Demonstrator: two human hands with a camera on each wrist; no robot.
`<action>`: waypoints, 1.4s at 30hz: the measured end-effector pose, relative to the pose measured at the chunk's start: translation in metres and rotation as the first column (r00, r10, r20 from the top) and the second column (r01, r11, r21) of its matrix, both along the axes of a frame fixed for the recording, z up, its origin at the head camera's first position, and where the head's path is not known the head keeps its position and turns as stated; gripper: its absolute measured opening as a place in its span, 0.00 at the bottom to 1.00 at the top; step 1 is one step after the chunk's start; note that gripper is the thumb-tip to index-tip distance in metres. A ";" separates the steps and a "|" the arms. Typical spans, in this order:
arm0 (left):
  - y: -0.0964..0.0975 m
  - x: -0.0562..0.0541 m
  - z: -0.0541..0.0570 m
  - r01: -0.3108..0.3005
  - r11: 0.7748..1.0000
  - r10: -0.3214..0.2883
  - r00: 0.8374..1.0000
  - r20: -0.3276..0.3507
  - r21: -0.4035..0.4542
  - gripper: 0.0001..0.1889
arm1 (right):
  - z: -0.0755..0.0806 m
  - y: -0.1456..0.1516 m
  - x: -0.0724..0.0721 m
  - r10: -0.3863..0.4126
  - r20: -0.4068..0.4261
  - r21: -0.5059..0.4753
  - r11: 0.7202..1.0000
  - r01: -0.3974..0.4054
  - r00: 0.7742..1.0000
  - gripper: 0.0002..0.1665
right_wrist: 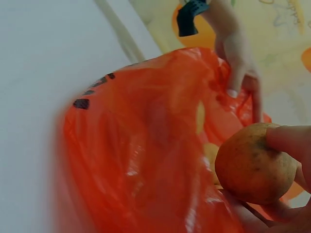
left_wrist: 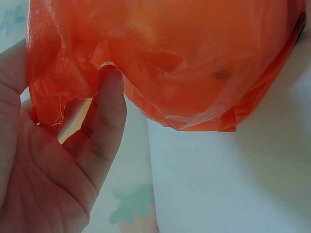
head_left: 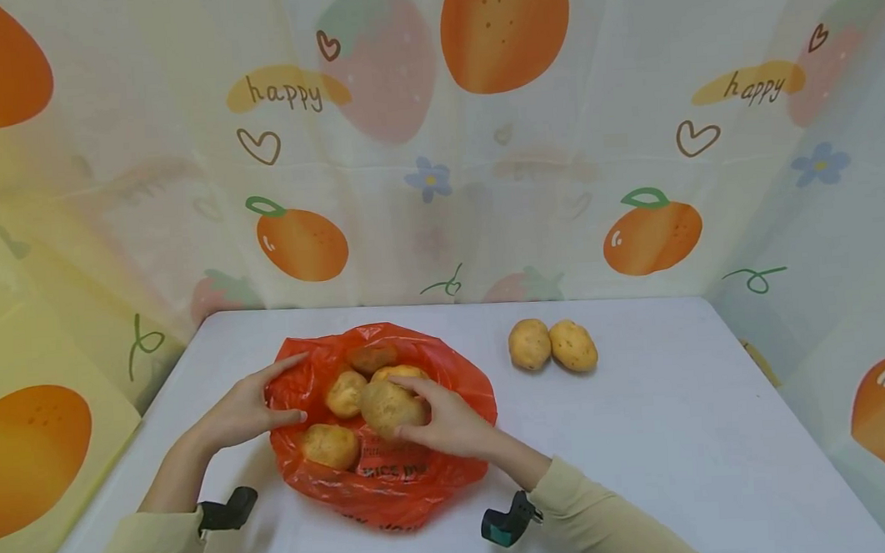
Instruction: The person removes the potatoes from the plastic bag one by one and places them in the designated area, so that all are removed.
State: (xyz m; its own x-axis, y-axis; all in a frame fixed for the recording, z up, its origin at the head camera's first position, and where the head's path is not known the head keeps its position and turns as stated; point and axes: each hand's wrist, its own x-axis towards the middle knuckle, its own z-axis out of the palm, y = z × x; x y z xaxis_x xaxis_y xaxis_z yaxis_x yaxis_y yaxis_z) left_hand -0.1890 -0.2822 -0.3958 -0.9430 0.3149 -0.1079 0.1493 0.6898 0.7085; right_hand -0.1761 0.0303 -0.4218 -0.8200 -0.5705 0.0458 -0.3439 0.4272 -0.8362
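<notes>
Head view looks forward and down; close wrist views share the bag (head_left: 402, 502)

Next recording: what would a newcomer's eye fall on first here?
The red bag, left of centre on the white table, with potatoes inside its open mouth. Then the right hand gripping one potato at that mouth, while the left hand holds the bag's left edge. Third, the big oranges printed on the backdrop behind.
</notes>
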 end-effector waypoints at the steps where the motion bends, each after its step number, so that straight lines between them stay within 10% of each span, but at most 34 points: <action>1: 0.000 0.000 0.001 -0.002 1.000 0.002 1.000 0.002 0.002 0.42 | 0.001 0.001 0.000 -0.003 -0.001 -0.003 1.000 0.003 1.000 0.39; 42: 0.000 0.002 -0.001 -0.002 1.000 0.002 1.000 -0.008 0.020 0.42 | 0.052 0.112 -0.032 -0.282 0.047 -0.140 0.948 0.286 0.958 0.37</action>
